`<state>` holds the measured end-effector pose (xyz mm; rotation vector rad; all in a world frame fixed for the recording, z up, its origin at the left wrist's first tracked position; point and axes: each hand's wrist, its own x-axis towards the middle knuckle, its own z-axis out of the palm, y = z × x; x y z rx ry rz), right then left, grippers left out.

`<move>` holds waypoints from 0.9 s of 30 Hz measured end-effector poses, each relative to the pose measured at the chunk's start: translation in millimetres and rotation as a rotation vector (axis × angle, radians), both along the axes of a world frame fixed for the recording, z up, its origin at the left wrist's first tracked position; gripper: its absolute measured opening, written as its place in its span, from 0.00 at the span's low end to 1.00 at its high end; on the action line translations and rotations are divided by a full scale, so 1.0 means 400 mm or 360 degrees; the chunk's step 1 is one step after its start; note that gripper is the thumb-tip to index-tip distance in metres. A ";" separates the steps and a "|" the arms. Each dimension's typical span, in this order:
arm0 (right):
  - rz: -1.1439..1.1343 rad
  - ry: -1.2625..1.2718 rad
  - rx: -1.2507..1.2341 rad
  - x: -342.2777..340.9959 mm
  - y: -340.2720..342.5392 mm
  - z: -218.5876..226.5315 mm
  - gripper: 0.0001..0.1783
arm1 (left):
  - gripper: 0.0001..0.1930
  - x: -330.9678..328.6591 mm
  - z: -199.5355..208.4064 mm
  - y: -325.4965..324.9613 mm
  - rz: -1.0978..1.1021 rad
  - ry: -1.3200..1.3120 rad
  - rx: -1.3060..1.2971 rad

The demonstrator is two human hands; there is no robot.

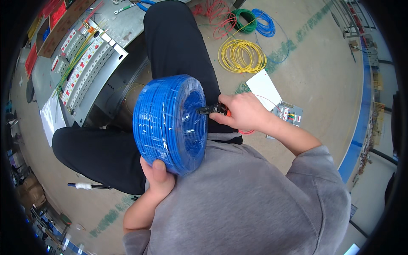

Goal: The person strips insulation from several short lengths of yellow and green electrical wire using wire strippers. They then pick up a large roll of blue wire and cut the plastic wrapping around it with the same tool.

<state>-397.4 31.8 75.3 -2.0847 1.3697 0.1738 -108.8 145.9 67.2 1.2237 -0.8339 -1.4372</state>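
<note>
A large coil of blue wire (155, 123), wrapped in clear film, stands on edge against my lap and belly. My left hand (158, 176) grips its lower edge, the thumb on the near face and the other fingers mostly hidden. In my right hand (244, 111) is a pair of wire strippers (209, 110) with black jaws and a bit of orange on the handle. The tips of the strippers reach into the coil's central opening at its right side. Whether they touch the film there I cannot tell.
To the left, a metal bench (127, 21) carries a panel with rows of circuit breakers (87, 70) and several wires. On the floor ahead lie yellow (242, 56), green (244, 21), blue (264, 23) and red (212, 12) wire coils. A white sheet (264, 88) and small breaker assembly (289, 114) lie at right.
</note>
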 end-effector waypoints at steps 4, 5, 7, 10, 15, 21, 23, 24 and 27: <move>0.0274 -0.0108 0.0140 0.022 0.047 0.015 0.36 | 0.47 -0.004 0.006 -0.005 0.0025 0.0057 0.0012; 0.0185 0.0013 0.0100 0.015 0.017 0.025 0.37 | 0.47 -0.009 0.007 -0.011 0.0069 0.0071 -0.0012; -0.0025 0.0014 0.0052 0.002 -0.025 0.016 0.38 | 0.47 -0.024 0.010 -0.012 0.0161 0.0100 -0.0043; 0.0175 -0.0132 0.0137 0.024 0.043 0.015 0.38 | 0.47 -0.010 0.009 -0.013 0.0147 0.0170 0.0017; 0.0081 -0.0046 -0.0011 0.020 0.025 0.022 0.35 | 0.47 -0.004 0.010 -0.005 0.0161 0.0180 0.0083; 0.0062 -0.0043 0.0040 0.005 -0.022 0.015 0.37 | 0.47 0.000 0.001 -0.001 0.0185 0.0205 0.0106; 0.0254 -0.0089 0.0159 0.018 0.021 0.017 0.36 | 0.45 0.000 0.001 -0.005 0.0166 0.0177 0.0100; 0.0354 -0.0051 0.0009 0.017 0.001 0.027 0.36 | 0.42 -0.006 -0.001 -0.005 0.0173 0.0146 0.0057; 0.0029 -0.0033 -0.0153 0.002 -0.056 0.018 0.36 | 0.44 -0.005 0.011 -0.007 0.0154 0.0161 0.0079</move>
